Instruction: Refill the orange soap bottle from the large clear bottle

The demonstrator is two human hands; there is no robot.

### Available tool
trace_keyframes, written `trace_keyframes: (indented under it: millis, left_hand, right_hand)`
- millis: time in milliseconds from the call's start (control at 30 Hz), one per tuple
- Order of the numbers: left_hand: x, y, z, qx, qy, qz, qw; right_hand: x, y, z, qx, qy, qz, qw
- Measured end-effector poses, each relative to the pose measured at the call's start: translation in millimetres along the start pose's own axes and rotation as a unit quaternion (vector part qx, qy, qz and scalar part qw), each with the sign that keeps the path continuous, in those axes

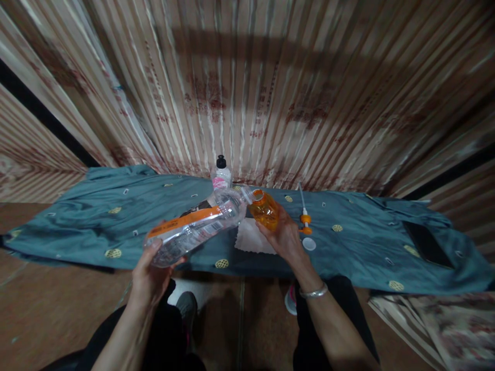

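Observation:
My left hand grips the base of a clear plastic water bottle with an orange label, tipped on its side with its open neck toward the right. My right hand holds a small orange bottle, its open mouth tilted up against the big bottle's neck. Both are held over a teal cloth spread on a low surface. A white square cloth lies under the orange bottle.
An orange and white pump nozzle and a white cap lie right of my right hand. A small bottle with a black cap stands behind. A dark phone rests at the far right. Striped curtain hangs behind.

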State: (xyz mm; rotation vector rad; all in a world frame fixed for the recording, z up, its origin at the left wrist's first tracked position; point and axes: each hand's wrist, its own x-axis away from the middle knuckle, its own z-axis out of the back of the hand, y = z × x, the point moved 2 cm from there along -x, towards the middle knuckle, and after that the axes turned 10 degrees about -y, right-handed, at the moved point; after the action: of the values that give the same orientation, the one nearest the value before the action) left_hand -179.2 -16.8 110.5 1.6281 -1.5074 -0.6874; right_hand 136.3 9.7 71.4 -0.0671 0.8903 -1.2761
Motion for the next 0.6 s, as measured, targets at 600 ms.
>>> trace_keyframes:
  millis: [600]
  left_hand:
    - [5.0,8.9,-9.1,0.001,0.034,-0.01,0.999]
  right_hand:
    - [-1.3,-2.9,0.8,0.006,-0.001,-0.003,1.0]
